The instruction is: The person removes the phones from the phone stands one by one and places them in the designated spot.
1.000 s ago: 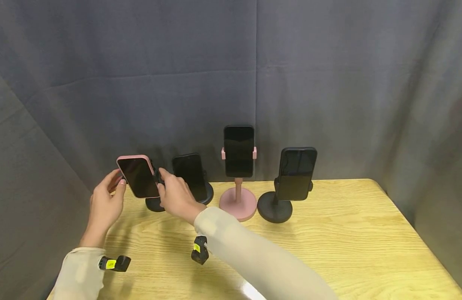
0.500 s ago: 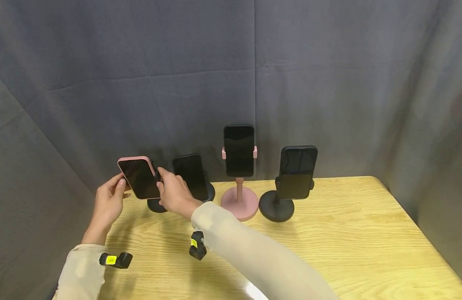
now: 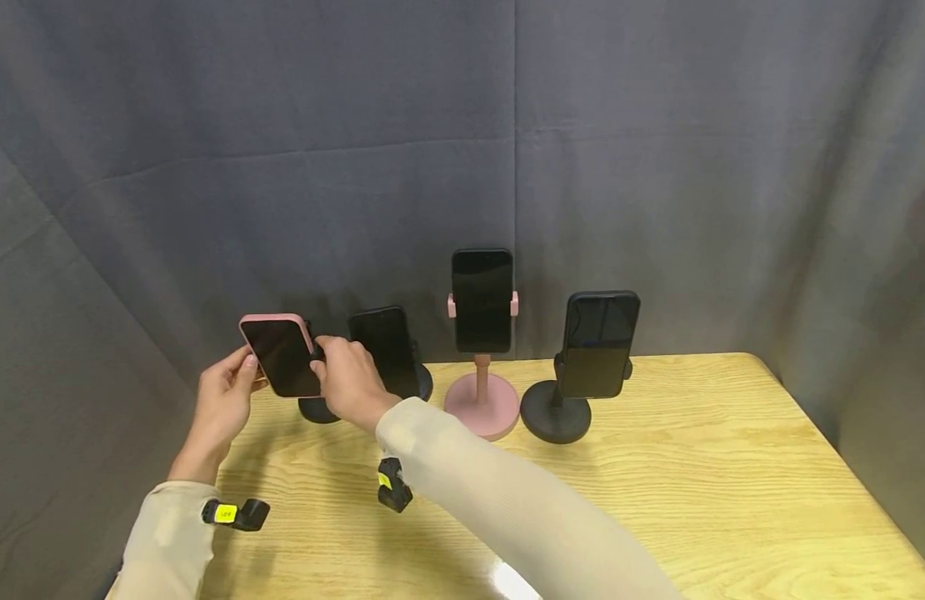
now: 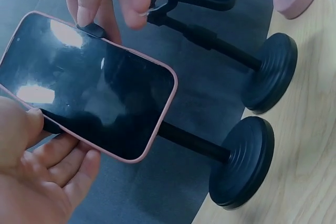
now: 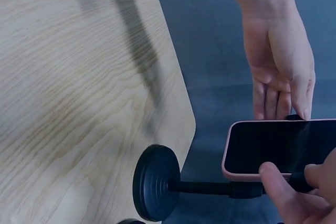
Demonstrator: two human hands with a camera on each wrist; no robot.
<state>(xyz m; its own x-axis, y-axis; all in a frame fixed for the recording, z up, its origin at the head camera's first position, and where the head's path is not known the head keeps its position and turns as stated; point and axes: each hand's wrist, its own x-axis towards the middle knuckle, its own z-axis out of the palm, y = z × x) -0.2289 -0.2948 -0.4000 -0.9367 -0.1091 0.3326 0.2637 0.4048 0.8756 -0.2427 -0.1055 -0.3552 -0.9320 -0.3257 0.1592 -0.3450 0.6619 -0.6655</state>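
Pink-edged phone, black-faced and glossy, on a black stand

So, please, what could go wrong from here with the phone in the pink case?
The left hand and right hand are at the black clamp; if it opens, the pink-cased phone might slip.

The stand base sits near the edge of the table; a push could tip it.

The right hand could knock the black phone close by.

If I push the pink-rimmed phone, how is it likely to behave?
The pink-rimmed phone should stay stiff, being a flat slab. Its glossy screen, showing reflections, may feel slippery. Pushed high, its stand might tip, as a slim pole holds it above a round base.
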